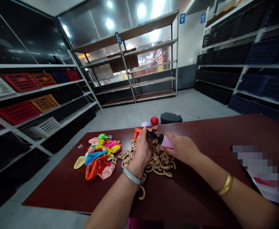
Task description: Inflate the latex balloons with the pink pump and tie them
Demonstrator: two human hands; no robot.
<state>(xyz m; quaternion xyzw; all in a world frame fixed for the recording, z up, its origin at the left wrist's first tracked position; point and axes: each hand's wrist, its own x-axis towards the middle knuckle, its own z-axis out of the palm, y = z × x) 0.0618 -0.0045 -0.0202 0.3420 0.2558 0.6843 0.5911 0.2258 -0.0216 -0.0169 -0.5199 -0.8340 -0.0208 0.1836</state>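
Observation:
Over a table, my left hand (142, 144) is closed around the black front part of a hand-held balloon pump (151, 135). An orange balloon (137, 133) shows at the pump's far left end, by my left fingers. My right hand (181, 147) wraps round the pump's lilac rear part (167, 142). Beneath both hands lies a pile of tan, curved, ring-like pieces (162, 162); their kind I cannot tell. To the left is a heap of limp balloons (97, 160) in orange, blue, yellow, pink and green.
The dark red-brown table (201, 197) carries a plastic-covered packet (265, 178) at right. Beyond its far edge are a red balloon (154, 121), a lilac balloon (146, 124) and a dark grey case (171, 118). Shelves with crates (20, 81) stand left; black bins (220, 74) fill the right racks.

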